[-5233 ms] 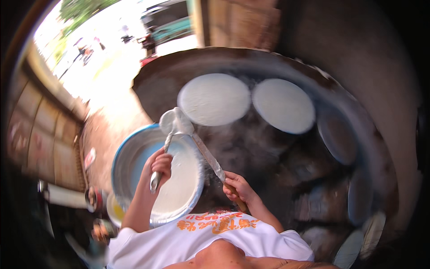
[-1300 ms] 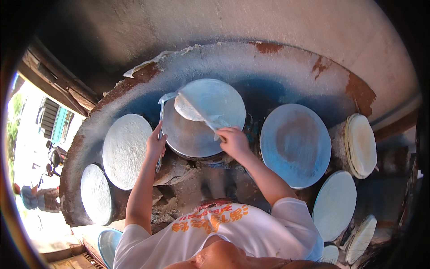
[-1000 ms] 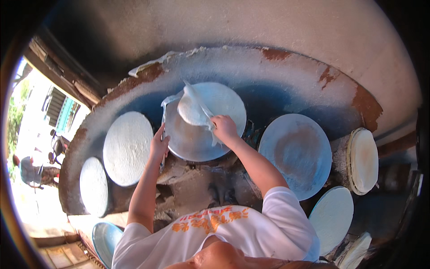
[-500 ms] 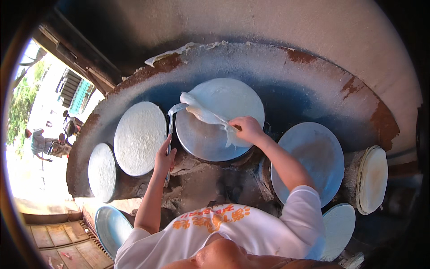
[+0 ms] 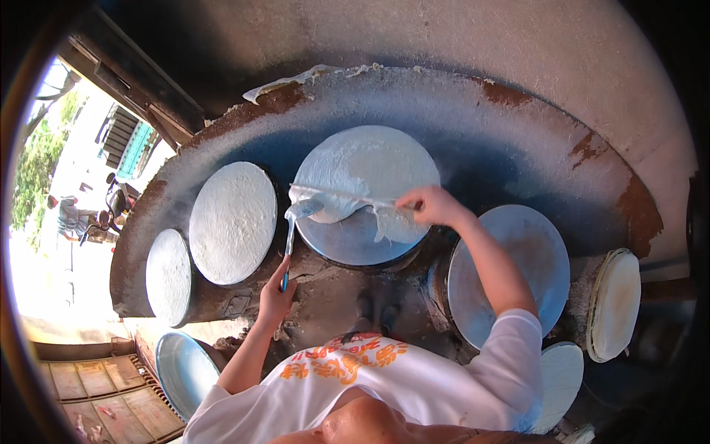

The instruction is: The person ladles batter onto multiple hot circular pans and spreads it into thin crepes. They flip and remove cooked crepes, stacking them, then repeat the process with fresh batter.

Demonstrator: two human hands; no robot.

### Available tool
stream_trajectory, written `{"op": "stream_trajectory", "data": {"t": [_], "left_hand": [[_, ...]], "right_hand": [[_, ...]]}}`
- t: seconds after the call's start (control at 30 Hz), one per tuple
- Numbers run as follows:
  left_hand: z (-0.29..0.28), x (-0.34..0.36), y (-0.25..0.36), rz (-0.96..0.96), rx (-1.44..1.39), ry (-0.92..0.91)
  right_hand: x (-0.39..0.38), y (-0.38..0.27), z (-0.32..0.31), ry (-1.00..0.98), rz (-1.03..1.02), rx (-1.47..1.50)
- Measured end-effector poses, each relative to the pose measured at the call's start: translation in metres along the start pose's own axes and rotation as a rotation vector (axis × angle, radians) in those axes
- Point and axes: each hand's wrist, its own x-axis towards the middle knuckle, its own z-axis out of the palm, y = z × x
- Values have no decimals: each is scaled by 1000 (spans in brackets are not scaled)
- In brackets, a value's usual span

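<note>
Behind the work we see one large tan wall, and below it a curved metal guard, rusty along parts of its rim, which bends around the row of griddles. Our middle griddle carries the white batter. To its left stand a larger coated griddle and a smaller coated griddle; to its right, a grey griddle shows its metal. Low at the left is a blue basin, and far right a stack of flat cakes.

Compared with the moment just before, the batter now reaches the left edge of the middle griddle, and the uncovered metal has shrunk to a strip at the near side; we judge the spreading well advanced, but not complete.

Our right hand grasps the end of a thin scraper, laid across the batter. Our left hand is closed around the handle of a ladle; if its bowl touches the batter, we cannot tell.

For moving, we have a dark gap between middle griddle and guard, and a narrower one at the left. Our right forearm crosses above the grey griddle, so that side seems tighter.
</note>
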Motion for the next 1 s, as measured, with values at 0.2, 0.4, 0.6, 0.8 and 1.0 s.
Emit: {"op": "stream_trajectory", "data": {"t": [0.2, 0.4, 0.6, 0.8, 1.0], "left_hand": [[12, -18, -12, 27, -7, 5], [1, -34, -2, 12, -134, -63], [24, -44, -23, 25, -82, -92], [30, -25, -37, 268, 28, -172], [-44, -42, 37, 480, -349, -311]], "right_hand": [[11, -9, 5, -31, -119, 9], [-37, 15, -3, 80, 2, 99], [-93, -5, 25, 153, -182, 6], [-131, -19, 69, 442, -144, -116], [-184, -77, 181, 770, -45, 320]]}}
